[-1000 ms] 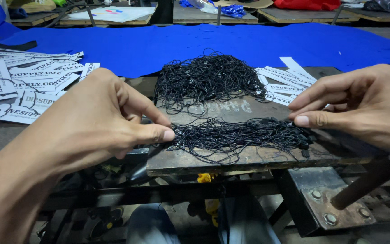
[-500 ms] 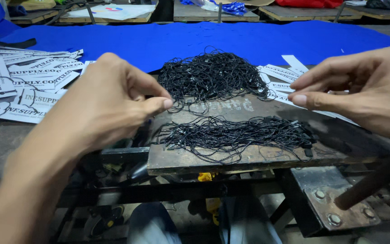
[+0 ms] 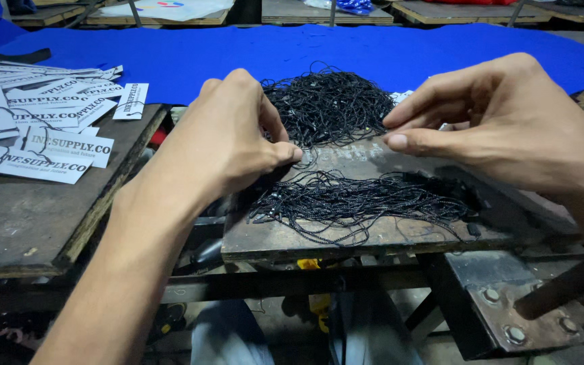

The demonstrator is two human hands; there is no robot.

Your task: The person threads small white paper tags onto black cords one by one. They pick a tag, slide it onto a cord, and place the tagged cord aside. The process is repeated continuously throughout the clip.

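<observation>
A loose heap of thin black cords [image 3: 329, 101] lies at the far end of a worn wooden board [image 3: 373, 236]. Nearer me, a bundle of black cords [image 3: 359, 199] is laid out straight across the board. My left hand [image 3: 234, 138] hovers between the two, thumb and forefinger pinched at the heap's near edge, where a thin cord loop hangs below the fingertips. My right hand [image 3: 508, 122] is raised at the heap's right side. Its thumb and forefinger are slightly apart and I see nothing between them.
Several white printed card tags [image 3: 42, 128] are spread on a dark table [image 3: 28, 223] at the left. Blue cloth [image 3: 238, 54] covers the surface behind. A metal bracket with bolts [image 3: 515, 311] and frame bars sit below the board at the right.
Both hands have lifted off the straightened bundle and moved away from me toward the heap. The bundle stays on the board.
</observation>
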